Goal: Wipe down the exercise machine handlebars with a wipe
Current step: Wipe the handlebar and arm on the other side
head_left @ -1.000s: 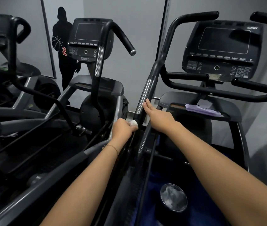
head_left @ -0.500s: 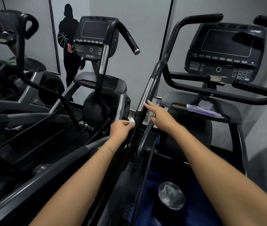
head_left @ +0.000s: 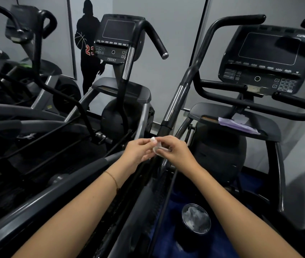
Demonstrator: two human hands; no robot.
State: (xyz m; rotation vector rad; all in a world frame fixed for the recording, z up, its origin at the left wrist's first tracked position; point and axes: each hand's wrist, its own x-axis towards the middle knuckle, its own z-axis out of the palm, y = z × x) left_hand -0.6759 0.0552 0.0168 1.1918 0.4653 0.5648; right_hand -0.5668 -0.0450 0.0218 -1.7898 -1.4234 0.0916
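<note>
A small crumpled white wipe (head_left: 156, 147) is pinched between both hands in front of me. My left hand (head_left: 138, 149) grips its left side and my right hand (head_left: 175, 150) grips its right side. Just beyond my hands rises the long black handlebar (head_left: 190, 75) of the exercise machine, with a chrome sleeve (head_left: 174, 103) on its lower part. Neither hand touches the bar. The machine's console (head_left: 265, 58) and its lower black handlebars (head_left: 259, 105) are to the right.
A second machine with console (head_left: 119, 37) and curved handlebar (head_left: 155, 40) stands to the left. A purple cloth (head_left: 237, 124) lies on the right machine's shelf. A round lidded container (head_left: 196, 218) sits low between my forearms. Mirrors and a grey wall are behind.
My right hand came off the handlebar and my left hand drew back from it. Both hands have met below the bar and now hold the wipe together.
</note>
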